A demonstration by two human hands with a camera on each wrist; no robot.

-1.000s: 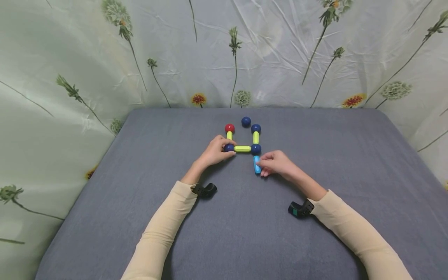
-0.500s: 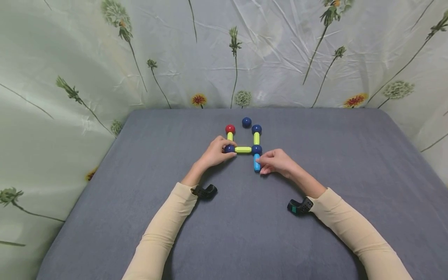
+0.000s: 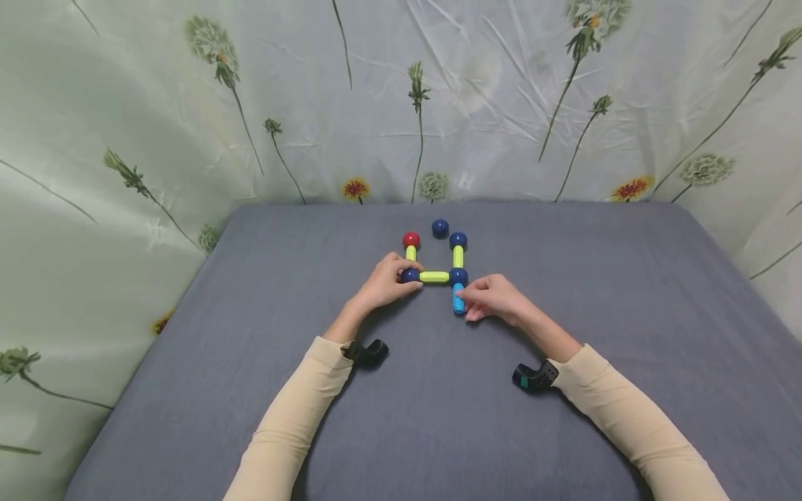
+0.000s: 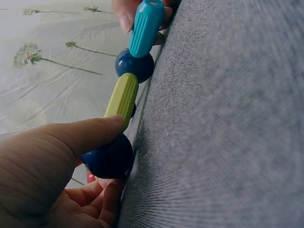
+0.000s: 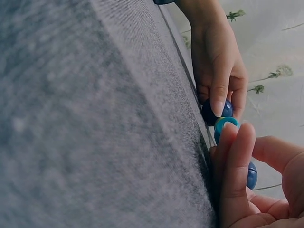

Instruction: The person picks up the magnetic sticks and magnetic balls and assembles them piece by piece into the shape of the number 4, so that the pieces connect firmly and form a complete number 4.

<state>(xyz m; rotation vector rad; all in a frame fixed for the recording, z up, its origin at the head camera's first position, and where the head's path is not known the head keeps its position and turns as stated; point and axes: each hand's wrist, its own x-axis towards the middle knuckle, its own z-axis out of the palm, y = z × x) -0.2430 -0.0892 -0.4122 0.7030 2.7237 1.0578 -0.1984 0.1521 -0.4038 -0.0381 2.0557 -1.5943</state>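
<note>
My left hand [image 3: 384, 281] grips a dark blue ball [image 4: 110, 159] between thumb and fingers; the thumb also touches the yellow-green rod [image 3: 435, 277]. That rod runs right to another dark blue ball [image 3: 459, 275]. With its fingertips, my right hand [image 3: 495, 298] pinches a light blue rod [image 3: 459, 305], whose far end touches the right corner ball on the near side. From the left ball a yellow-green rod [image 3: 410, 253] leads away to a red ball [image 3: 411, 240]. From the right ball a similar rod [image 3: 458, 257] leads to a dark blue ball [image 3: 458, 240].
A loose dark blue ball [image 3: 441, 227] lies beyond the joined pieces, near the far edge of the grey cloth-covered table [image 3: 438, 417]. Behind it hangs a pale curtain [image 3: 376, 104] with a flower print. A black band [image 3: 366, 353] sits at each wrist.
My right hand has moved the light blue rod slightly away from me; its end met the right corner ball and the rod straightened. My left hand has kept its grip.
</note>
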